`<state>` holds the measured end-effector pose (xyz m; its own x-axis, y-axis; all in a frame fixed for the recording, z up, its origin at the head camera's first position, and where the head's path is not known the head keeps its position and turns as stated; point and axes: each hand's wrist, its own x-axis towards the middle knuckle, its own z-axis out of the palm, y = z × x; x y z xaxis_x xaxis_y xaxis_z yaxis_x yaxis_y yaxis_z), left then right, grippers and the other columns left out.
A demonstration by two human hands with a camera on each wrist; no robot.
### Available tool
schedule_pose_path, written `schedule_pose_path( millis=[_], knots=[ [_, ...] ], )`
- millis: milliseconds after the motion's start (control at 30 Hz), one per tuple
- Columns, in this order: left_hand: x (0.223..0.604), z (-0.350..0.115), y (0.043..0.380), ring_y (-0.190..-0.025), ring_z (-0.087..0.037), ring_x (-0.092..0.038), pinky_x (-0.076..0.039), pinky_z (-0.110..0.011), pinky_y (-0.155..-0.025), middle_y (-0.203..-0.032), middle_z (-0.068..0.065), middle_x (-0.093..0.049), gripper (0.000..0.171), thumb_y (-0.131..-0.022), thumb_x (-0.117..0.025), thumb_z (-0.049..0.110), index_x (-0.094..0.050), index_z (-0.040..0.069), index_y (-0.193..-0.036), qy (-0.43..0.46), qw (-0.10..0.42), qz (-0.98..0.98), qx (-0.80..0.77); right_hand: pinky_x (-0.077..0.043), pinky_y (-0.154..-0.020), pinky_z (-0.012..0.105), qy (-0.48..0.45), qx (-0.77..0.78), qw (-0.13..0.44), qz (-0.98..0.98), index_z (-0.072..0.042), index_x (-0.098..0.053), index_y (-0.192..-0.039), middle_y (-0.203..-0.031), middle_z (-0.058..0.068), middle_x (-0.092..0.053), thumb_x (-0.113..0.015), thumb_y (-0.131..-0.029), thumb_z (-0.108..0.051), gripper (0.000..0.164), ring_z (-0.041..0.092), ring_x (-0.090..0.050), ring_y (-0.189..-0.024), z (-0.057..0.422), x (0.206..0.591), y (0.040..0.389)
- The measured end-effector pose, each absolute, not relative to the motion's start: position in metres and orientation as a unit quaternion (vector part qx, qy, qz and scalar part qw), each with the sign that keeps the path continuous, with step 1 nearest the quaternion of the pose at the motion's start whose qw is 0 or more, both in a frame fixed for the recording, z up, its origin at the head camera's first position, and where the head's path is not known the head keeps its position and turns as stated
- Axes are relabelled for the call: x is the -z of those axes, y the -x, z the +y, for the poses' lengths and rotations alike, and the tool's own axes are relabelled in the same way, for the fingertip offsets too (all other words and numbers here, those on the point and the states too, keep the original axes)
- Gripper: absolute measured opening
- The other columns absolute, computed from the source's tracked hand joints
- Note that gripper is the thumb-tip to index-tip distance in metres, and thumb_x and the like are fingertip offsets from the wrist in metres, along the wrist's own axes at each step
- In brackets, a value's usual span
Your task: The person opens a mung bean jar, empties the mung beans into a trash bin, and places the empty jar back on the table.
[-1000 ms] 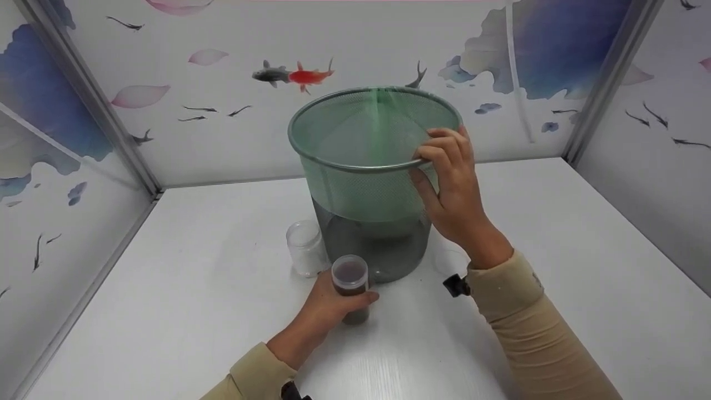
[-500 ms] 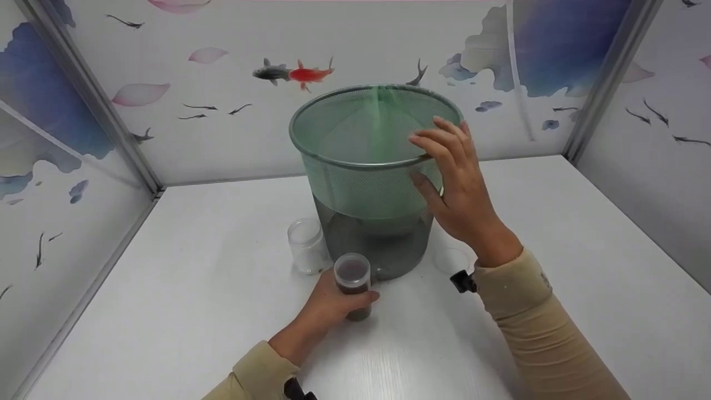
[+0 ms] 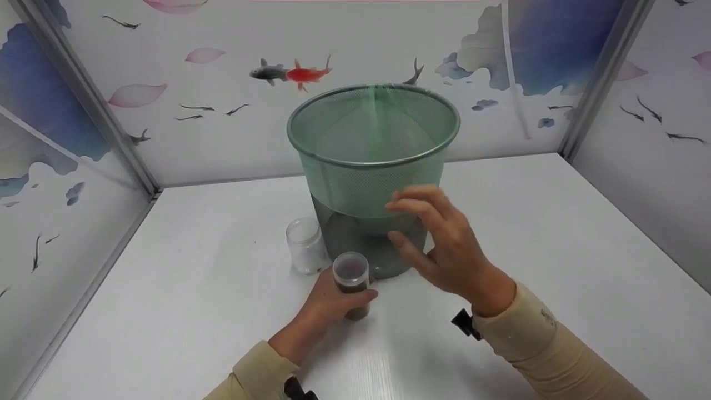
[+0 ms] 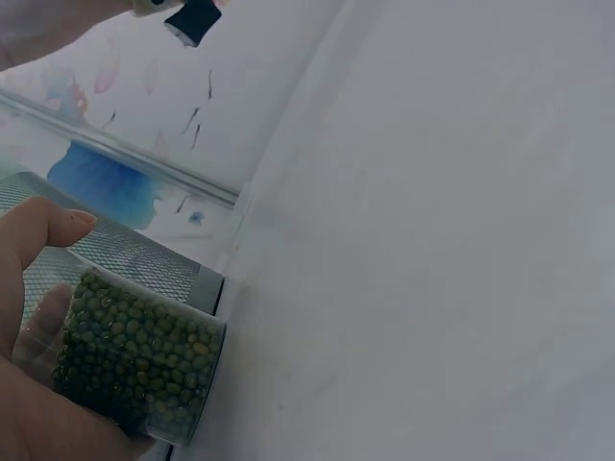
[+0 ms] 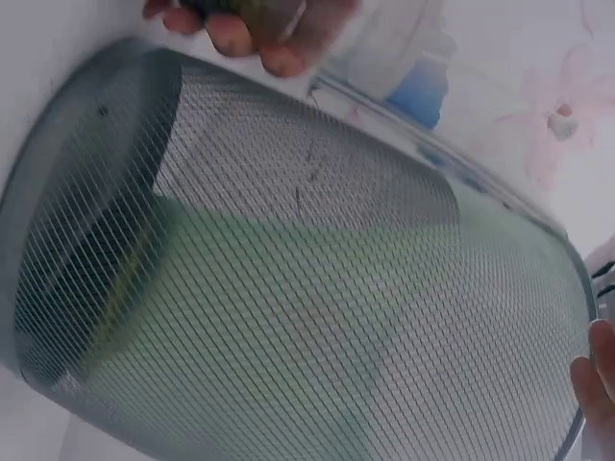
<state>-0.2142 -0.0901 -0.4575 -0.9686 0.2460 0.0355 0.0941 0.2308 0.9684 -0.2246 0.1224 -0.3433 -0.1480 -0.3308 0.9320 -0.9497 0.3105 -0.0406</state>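
Observation:
My left hand (image 3: 319,305) grips a clear plastic jar (image 3: 351,273) standing upright in front of the bin. The left wrist view shows it filled with green mung beans (image 4: 135,351), my thumb and fingers wrapped round its upper part. A grey metal mesh waste bin (image 3: 355,240) stands upright with a thin green bin bag (image 3: 344,186) lining its upper part, the bag's edge at the rim. My right hand (image 3: 450,253) is in front of the bin's lower right side, thumb and fingers apart and loosely bent, with nothing between them. Its fingertips (image 5: 601,360) appear at the right wrist view's edge.
A second clear jar (image 3: 304,247), lidless, stands left of the bin, close to its wall. All this is on a white table (image 3: 194,289), enclosed at the back and sides by panels (image 3: 222,144) printed with fish and petals.
My right hand has let go of the bin's rim and come down towards me, now covering the clear round lid seen earlier on the table. The left hand keeps hold of the jar.

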Motion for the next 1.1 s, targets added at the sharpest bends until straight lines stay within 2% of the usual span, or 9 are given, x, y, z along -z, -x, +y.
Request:
schedule_pose_path(
  millis=[67, 200, 300, 400, 567, 700, 800, 933, 1100],
  knots=[
    [0.458, -0.091, 0.214, -0.109, -0.018, -0.057, -0.038, -0.045, -0.103, -0.116, -0.004, -0.062, 0.058, -0.078, -0.084, 0.026, -0.056, 0.011, -0.126, -0.108, 0.066, 0.780, -0.613, -0.048, -0.095, 0.032, -0.474, -0.350, 0.388, -0.709, -0.003, -0.060, -0.123, -0.122, 0.010, -0.058, -0.066, -0.094, -0.021, 0.034, 0.022, -0.058, -0.113, 0.119, 0.354, 0.218],
    [0.459, -0.092, 0.214, -0.113, -0.019, -0.055, -0.039, -0.046, -0.103, -0.122, -0.003, -0.060, 0.062, -0.079, -0.083, 0.028, -0.054, 0.012, -0.131, -0.103, 0.074, 0.778, -0.616, -0.044, -0.102, 0.033, -0.423, -0.397, 0.274, -0.767, -0.017, -0.056, -0.133, -0.132, -0.004, -0.054, -0.075, -0.088, -0.026, 0.049, 0.013, -0.052, -0.122, 0.112, 0.375, 0.208],
    [0.458, -0.091, 0.213, -0.113, -0.018, -0.055, -0.041, -0.043, -0.101, -0.123, -0.003, -0.059, 0.063, -0.080, -0.082, 0.030, -0.052, 0.010, -0.132, -0.108, 0.071, 0.775, -0.618, -0.043, -0.103, 0.033, -0.377, -0.449, 0.216, -0.781, -0.026, -0.055, -0.133, -0.131, -0.011, -0.054, -0.078, -0.085, -0.033, 0.053, 0.012, -0.052, -0.122, 0.106, 0.386, 0.203],
    [0.458, -0.091, 0.211, -0.111, -0.018, -0.054, -0.043, -0.040, -0.098, -0.124, -0.005, -0.058, 0.065, -0.080, -0.081, 0.030, -0.051, 0.008, -0.133, -0.114, 0.062, 0.771, -0.623, -0.044, -0.102, 0.034, -0.338, -0.488, 0.162, -0.788, -0.030, -0.056, -0.131, -0.129, -0.012, -0.057, -0.077, -0.084, -0.042, 0.053, 0.011, -0.055, -0.120, 0.099, 0.395, 0.201],
    [0.457, -0.090, 0.209, -0.111, -0.019, -0.053, -0.044, -0.038, -0.096, -0.125, -0.006, -0.058, 0.068, -0.079, -0.081, 0.026, -0.049, 0.007, -0.136, -0.114, 0.058, 0.770, -0.625, -0.045, -0.102, 0.043, -0.277, -0.529, 0.071, -0.799, -0.026, -0.056, -0.134, -0.131, -0.009, -0.059, -0.079, -0.080, -0.048, 0.062, 0.009, -0.055, -0.121, 0.087, 0.409, 0.196],
    [0.458, -0.090, 0.208, -0.111, -0.019, -0.054, -0.043, -0.038, -0.097, -0.124, -0.006, -0.058, 0.069, -0.079, -0.083, 0.023, -0.048, 0.007, -0.137, -0.128, 0.060, 0.760, -0.634, -0.043, -0.104, 0.045, -0.230, -0.563, 0.005, -0.794, -0.018, -0.051, -0.141, -0.137, -0.003, -0.056, -0.080, -0.080, -0.045, 0.072, 0.015, -0.054, -0.124, 0.080, 0.419, 0.195],
    [0.459, -0.090, 0.208, -0.109, -0.020, -0.055, -0.044, -0.038, -0.097, -0.122, -0.007, -0.059, 0.065, -0.079, -0.083, 0.019, -0.051, 0.007, -0.134, -0.153, 0.056, 0.749, -0.643, -0.040, -0.106, 0.046, -0.206, -0.592, -0.026, -0.779, -0.016, -0.048, -0.143, -0.139, 0.002, -0.054, -0.080, -0.081, -0.040, 0.073, 0.021, -0.051, -0.129, 0.075, 0.425, 0.196],
    [0.460, -0.088, 0.205, -0.108, -0.019, -0.055, -0.044, -0.037, -0.096, -0.121, -0.006, -0.060, 0.060, -0.081, -0.082, 0.016, -0.053, 0.006, -0.132, -0.166, 0.052, 0.749, -0.640, -0.040, -0.105, 0.046, -0.184, -0.621, -0.052, -0.760, -0.017, -0.050, -0.141, -0.136, 0.003, -0.055, -0.081, -0.081, -0.038, 0.070, 0.021, -0.051, -0.127, 0.067, 0.433, 0.197],
    [0.457, -0.085, 0.202, -0.109, -0.017, -0.054, -0.043, -0.036, -0.097, -0.123, -0.004, -0.060, 0.056, -0.084, -0.080, 0.022, -0.054, 0.008, -0.132, -0.157, 0.068, 0.757, -0.631, -0.044, -0.098, 0.042, -0.147, -0.640, -0.036, -0.754, -0.019, -0.056, -0.133, -0.129, 0.002, -0.057, -0.083, -0.077, -0.040, 0.065, 0.018, -0.055, -0.117, 0.055, 0.438, 0.194]
  ],
)
